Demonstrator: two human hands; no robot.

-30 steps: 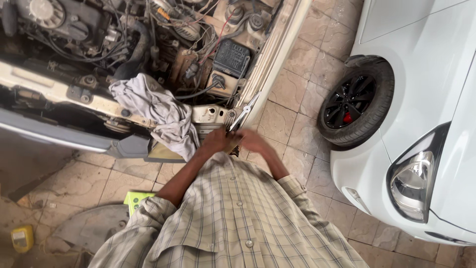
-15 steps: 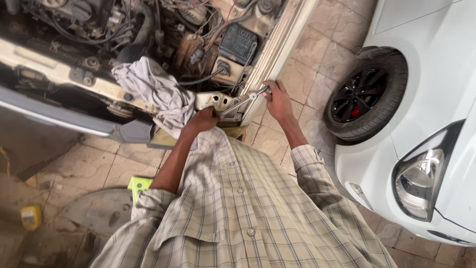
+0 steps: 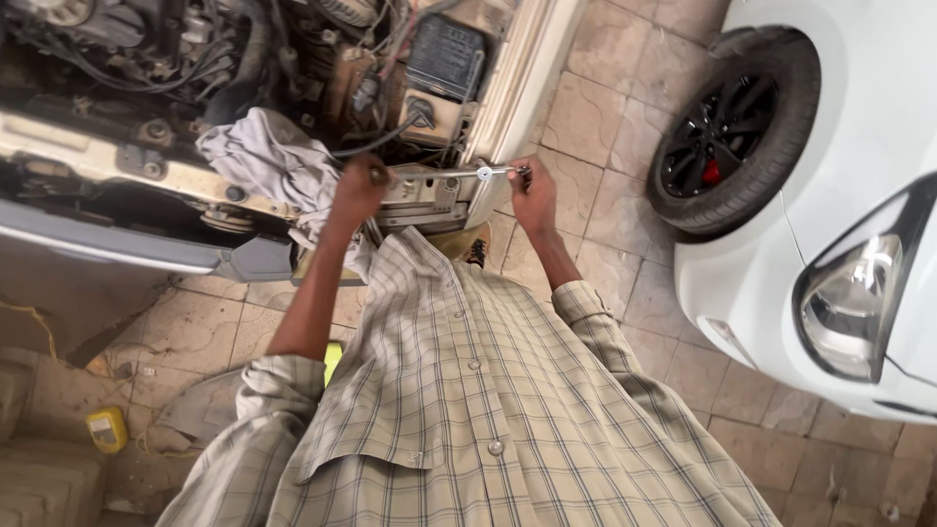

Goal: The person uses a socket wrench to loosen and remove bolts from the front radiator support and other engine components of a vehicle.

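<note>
Grey rag draped over engine bay, white car with black wheel, perhaps a yellow container on tiled floor

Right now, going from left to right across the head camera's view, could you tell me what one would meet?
Yellow container on the floor → grey rag on the engine bay → left hand → wrench → right hand → black wheel → headlight of the white car.
</note>
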